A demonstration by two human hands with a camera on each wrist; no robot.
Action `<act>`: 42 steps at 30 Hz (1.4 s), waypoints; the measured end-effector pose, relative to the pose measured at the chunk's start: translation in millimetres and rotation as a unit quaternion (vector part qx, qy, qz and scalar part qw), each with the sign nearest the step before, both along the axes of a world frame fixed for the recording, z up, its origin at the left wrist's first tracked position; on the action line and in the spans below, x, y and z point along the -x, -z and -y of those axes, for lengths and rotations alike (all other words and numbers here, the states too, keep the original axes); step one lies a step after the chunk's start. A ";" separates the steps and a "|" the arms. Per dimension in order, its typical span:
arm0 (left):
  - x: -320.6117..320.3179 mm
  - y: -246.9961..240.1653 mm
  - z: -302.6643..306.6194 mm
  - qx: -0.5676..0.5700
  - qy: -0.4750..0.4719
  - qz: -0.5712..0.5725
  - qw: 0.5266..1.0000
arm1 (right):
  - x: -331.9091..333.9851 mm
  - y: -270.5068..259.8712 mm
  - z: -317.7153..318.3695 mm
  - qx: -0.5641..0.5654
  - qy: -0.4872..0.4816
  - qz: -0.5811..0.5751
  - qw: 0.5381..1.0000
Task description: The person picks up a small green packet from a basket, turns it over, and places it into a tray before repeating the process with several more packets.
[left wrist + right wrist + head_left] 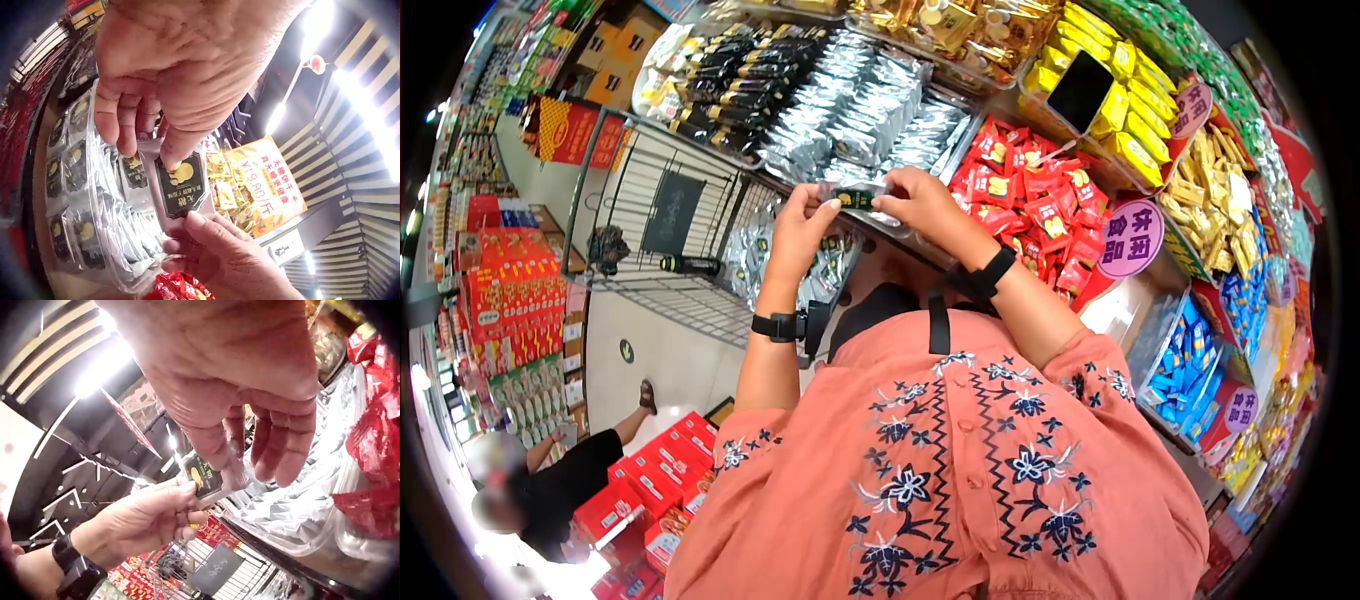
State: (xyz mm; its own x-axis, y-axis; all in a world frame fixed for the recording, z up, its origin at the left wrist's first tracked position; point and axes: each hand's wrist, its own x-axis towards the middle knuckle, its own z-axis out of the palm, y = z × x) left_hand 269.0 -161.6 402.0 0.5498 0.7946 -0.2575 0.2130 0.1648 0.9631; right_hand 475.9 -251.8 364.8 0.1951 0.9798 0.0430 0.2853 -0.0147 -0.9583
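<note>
Between both hands is a small silver biscuit packet point(857, 200) with a black label and a yellow round picture, seen closest in the left wrist view point(181, 187). My left hand point(797, 238) pinches one end between thumb and fingers. The other end is pinched by my right hand point(930, 207), its thumb lying on the label. The packet is held up at the front edge of a clear bin of silver packets point(850, 105). Similar silver packets point(765, 255) lie in the shopping cart point(700, 300) below my left hand.
Red packets point(1040, 200) fill a bin right of my hands. A phone point(1081, 92) lies on yellow packets behind it. Black packets point(745, 85) sit to the left. A black bottle point(690, 265) is in the cart. Another person point(560, 490) is at lower left beside red boxes point(655, 480).
</note>
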 end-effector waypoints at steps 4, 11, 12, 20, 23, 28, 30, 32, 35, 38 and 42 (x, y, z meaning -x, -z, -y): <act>-15.0 4.7 -24.8 -0.070 0.002 -0.061 0.996 | -1.9 -19.7 -11.1 0.023 0.040 0.036 0.998; -9.6 47.1 -45.3 -0.218 0.005 -0.094 0.972 | 3.4 -2.9 -34.0 0.004 0.092 0.174 0.980; -10.1 47.1 -42.2 -0.227 -0.003 -0.096 0.969 | 4.9 -1.4 -37.0 -0.032 0.104 0.182 0.977; -13.9 44.8 -41.5 0.096 -0.002 0.001 0.995 | 9.4 8.2 -50.4 0.004 0.116 0.203 0.972; -25.7 51.0 -42.8 0.178 0.000 0.080 0.981 | 9.1 16.0 -51.6 0.013 0.123 0.206 0.971; -44.2 48.5 -43.8 0.197 -0.010 0.138 0.971 | 8.2 15.3 -53.6 0.029 0.134 0.213 0.967; -49.0 48.8 -45.5 0.193 -0.007 0.145 0.970 | 2.8 17.4 -55.4 0.008 0.138 0.220 0.966; -52.5 47.6 -48.5 0.197 -0.004 0.144 0.970 | -1.3 17.1 -55.9 0.005 0.139 0.212 0.967; -54.1 50.0 -52.1 0.192 -0.002 0.141 0.971 | -1.4 20.0 -56.8 0.020 0.130 0.235 0.963; -53.1 56.7 -56.2 0.170 -0.006 0.119 0.978 | 1.2 21.0 -57.1 0.024 0.133 0.230 0.964; -51.3 60.0 -59.5 0.149 -0.021 0.089 0.985 | 5.2 23.1 -59.1 0.023 0.140 0.238 0.961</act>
